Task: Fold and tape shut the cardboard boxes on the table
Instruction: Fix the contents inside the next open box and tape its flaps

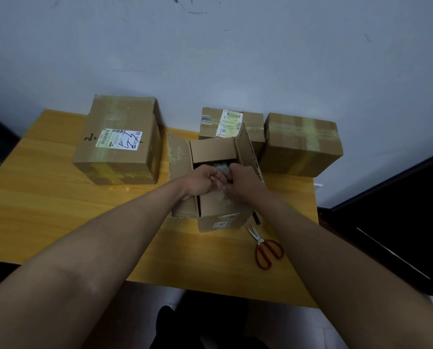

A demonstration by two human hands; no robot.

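Note:
An open cardboard box (pixel 218 152) stands at the middle of the yellow wooden table (pixel 46 212), its flaps raised left, right and at the back. Both hands meet over its opening. My left hand (pixel 203 180) and my right hand (pixel 245 182) are closed on a crumpled clear plastic or tape piece (pixel 223 170) that sits between them, partly inside the box. What lies deeper in the box is hidden by the hands.
Three taped-shut boxes stand along the wall: a large one (pixel 119 144) at left, a labelled one (pixel 230 122) behind the open box, another (pixel 303 144) at right. Red-handled scissors (pixel 265 245) lie near the table's front right. A dark object (pixel 257 217) lies beside the box.

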